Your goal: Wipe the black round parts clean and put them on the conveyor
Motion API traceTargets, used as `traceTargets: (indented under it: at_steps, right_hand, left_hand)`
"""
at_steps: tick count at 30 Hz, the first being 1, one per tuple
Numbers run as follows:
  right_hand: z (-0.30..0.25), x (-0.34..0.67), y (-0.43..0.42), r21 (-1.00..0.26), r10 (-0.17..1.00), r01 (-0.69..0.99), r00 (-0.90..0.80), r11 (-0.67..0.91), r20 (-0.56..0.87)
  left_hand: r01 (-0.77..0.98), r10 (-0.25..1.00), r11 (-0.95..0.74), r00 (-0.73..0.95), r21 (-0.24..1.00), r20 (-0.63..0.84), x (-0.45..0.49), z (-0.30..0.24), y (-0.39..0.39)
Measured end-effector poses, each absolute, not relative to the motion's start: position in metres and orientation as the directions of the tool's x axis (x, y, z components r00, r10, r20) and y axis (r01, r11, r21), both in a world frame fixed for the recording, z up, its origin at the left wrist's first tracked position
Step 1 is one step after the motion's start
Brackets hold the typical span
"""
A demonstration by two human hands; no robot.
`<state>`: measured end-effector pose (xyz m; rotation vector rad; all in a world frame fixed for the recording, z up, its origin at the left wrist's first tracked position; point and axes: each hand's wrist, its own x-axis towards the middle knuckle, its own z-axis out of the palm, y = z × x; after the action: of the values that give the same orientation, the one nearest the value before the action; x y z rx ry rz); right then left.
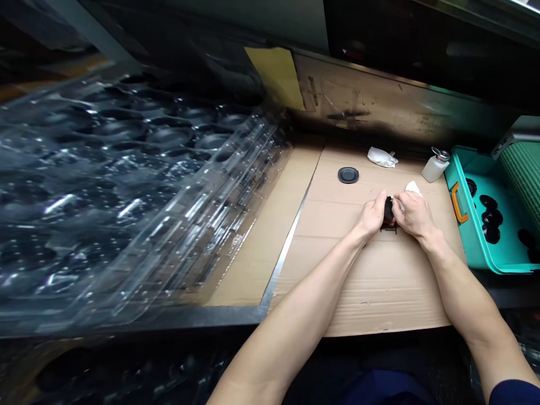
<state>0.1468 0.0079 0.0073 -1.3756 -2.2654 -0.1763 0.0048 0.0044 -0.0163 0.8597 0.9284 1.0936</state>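
My left hand is closed around a small black part, held upright just above the cardboard. Against the part's right side, my right hand has its fingers pinched together. A white wipe sticks out behind those fingers, and bits of white show between them at the part. Below the hands, a thin dark frame-like piece is partly visible; whether it belongs to the held part I cannot tell. Farther back and to the left, a black rounded part lies flat on the cardboard.
Clear plastic trays with black parts are stacked at left. A crumpled white wipe and a pump bottle stand near the back wall. At right is a teal bin with an orange handle and several black parts.
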Motion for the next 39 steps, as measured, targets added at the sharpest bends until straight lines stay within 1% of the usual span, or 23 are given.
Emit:
traceTargets:
  at_steps: [5, 12, 16, 21, 27, 30, 32, 36, 39]
  right_hand:
    - [0.007, 0.145, 0.01, -0.148, 0.79, 0.853, -0.38, 0.5, 0.482]
    - [0.007, 0.147, 0.009, -0.164, 0.815, 0.861, -0.37, 0.481, 0.445]
    - [0.008, 0.145, 0.008, -0.157, 0.81, 0.857, -0.381, 0.49, 0.445]
    - [0.008, 0.147, 0.005, -0.18, 0.838, 0.869, -0.36, 0.461, 0.41]
    - [0.011, 0.144, 0.003, -0.179, 0.828, 0.866, -0.356, 0.466, 0.433]
    - [0.012, 0.145, 0.001, -0.196, 0.842, 0.867, -0.351, 0.457, 0.41]
    - [0.012, 0.148, 0.0, -0.233, 0.845, 0.857, -0.341, 0.46, 0.411]
    - [0.014, 0.157, 0.002, -0.353, 0.856, 0.843, -0.215, 0.406, 0.47]
    - [0.016, 0.163, 0.005, -0.405, 0.864, 0.84, -0.136, 0.36, 0.484]
  left_hand:
    - [-0.322, 0.971, 0.226, 0.153, 0.919, -0.185, 0.005, -0.019, 0.005]
    - [-0.302, 0.971, 0.214, 0.174, 0.929, -0.167, 0.004, -0.02, 0.005]
    - [-0.305, 0.97, 0.224, 0.16, 0.926, -0.182, 0.004, -0.021, 0.005]
    - [-0.313, 0.966, 0.239, 0.175, 0.919, -0.192, 0.003, -0.02, 0.004]
    - [-0.325, 0.965, 0.24, 0.18, 0.915, -0.189, 0.003, -0.02, 0.004]
    - [-0.36, 0.934, 0.329, 0.264, 0.873, -0.243, -0.001, -0.013, 0.004]
    - [-0.392, 0.896, 0.414, 0.335, 0.822, -0.291, -0.006, -0.006, 0.005]
    - [-0.47, 0.799, 0.597, 0.42, 0.65, -0.43, -0.019, 0.012, 0.01]
    - [-0.509, 0.745, 0.666, 0.424, 0.545, -0.514, -0.025, 0.023, 0.013]
